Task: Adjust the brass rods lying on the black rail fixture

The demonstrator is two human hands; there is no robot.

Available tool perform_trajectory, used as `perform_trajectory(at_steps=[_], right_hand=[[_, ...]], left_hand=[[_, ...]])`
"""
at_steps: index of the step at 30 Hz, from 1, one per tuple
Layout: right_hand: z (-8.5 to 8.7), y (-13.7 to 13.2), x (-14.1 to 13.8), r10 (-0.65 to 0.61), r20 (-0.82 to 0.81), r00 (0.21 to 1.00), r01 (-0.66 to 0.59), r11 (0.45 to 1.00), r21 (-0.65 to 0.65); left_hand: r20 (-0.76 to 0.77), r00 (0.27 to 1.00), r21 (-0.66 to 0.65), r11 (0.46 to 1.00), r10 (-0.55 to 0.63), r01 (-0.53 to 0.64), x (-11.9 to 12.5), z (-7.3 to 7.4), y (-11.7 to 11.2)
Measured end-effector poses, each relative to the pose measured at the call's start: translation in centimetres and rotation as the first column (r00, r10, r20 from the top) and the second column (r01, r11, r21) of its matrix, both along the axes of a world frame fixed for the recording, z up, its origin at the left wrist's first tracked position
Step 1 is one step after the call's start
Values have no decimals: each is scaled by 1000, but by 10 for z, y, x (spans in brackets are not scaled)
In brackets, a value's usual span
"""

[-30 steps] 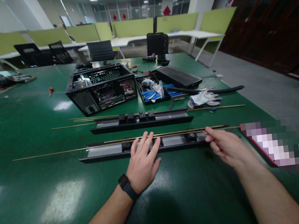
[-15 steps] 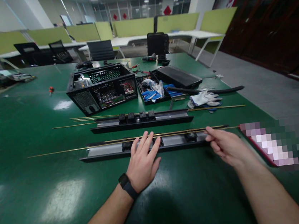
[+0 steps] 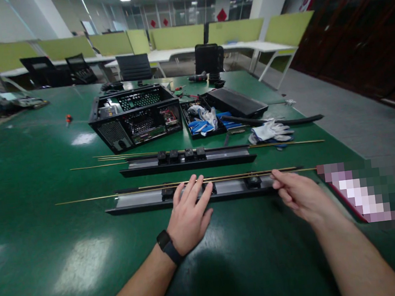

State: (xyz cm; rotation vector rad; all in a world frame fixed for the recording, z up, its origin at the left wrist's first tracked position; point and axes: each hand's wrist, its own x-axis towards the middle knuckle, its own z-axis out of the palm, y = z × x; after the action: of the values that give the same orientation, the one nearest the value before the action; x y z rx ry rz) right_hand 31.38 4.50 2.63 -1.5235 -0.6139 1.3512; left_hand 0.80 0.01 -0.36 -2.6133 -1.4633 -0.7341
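Near me lies a long black channel (image 3: 133,208) with a grey inner strip. Small black blocks (image 3: 253,180) sit in it, one partly covered by my left hand (image 3: 191,215). That hand is open, fingers spread and laid over the middle of the channel. My right hand (image 3: 297,191) is closed in a pinch on a thin brass rod (image 3: 85,199) at the channel's right end. The rod runs along the channel's far edge, its left end sticking out past it. Beyond stands a second black channel (image 3: 185,166) with several black blocks and more brass rods (image 3: 289,143) behind it.
Behind the channels stand a black computer case (image 3: 137,119) and a black tray (image 3: 196,134) of gloves. White gloves (image 3: 270,131) and a black tube (image 3: 287,119) lie at the right. A blurred-out red-edged item (image 3: 347,207) rests beside my right forearm. An orange-handled tool (image 3: 68,119) lies far left.
The brass rod has slid to the right, so its left end sticks out less beyond the channel. Both hands have stayed in nearly the same place.
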Motion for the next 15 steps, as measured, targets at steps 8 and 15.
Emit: perform_trajectory(at_steps=[8, 15], right_hand=[[6, 6, 16, -253, -32, 967, 254, 967, 18], [3, 0, -1, -28, 1, 1000, 28, 999, -27]], left_hand=[[1, 1000, -6, 1000, 3, -3, -5, -1, -1], [7, 1000, 7, 1000, -3, 3, -4, 1, 0]])
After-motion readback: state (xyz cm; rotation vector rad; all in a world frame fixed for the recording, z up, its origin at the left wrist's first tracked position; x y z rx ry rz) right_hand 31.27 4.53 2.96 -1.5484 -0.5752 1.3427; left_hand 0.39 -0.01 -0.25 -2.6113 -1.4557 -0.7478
